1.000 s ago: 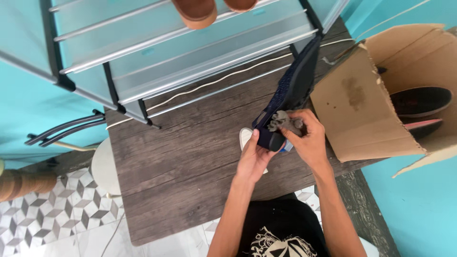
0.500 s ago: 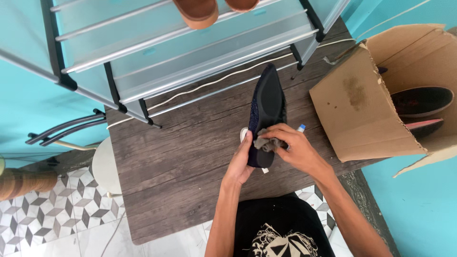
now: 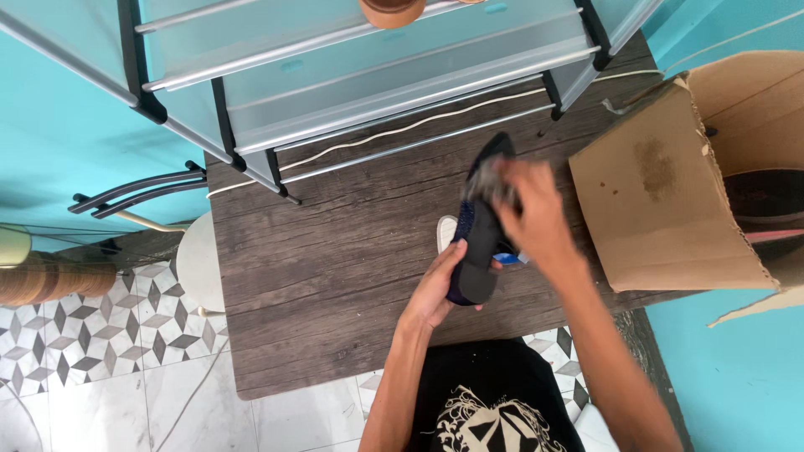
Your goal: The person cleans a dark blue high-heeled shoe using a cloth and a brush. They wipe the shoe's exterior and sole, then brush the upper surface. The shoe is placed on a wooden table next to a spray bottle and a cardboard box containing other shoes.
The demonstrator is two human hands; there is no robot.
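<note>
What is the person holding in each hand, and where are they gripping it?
The left hand grips a dark shoe by its near end. The right hand presses a small grey cloth against its far end.

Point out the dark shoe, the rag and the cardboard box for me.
dark shoe [image 3: 479,251], head view, on its dark sole, mid-length.
rag [image 3: 486,178], head view, on the grey wad at the shoe's far end.
cardboard box [image 3: 662,201], head view, on its near outer wall.

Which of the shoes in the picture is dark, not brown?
The dark shoe over the wooden table, held by the left hand. The other shoe, on the rack, is brown.
</note>
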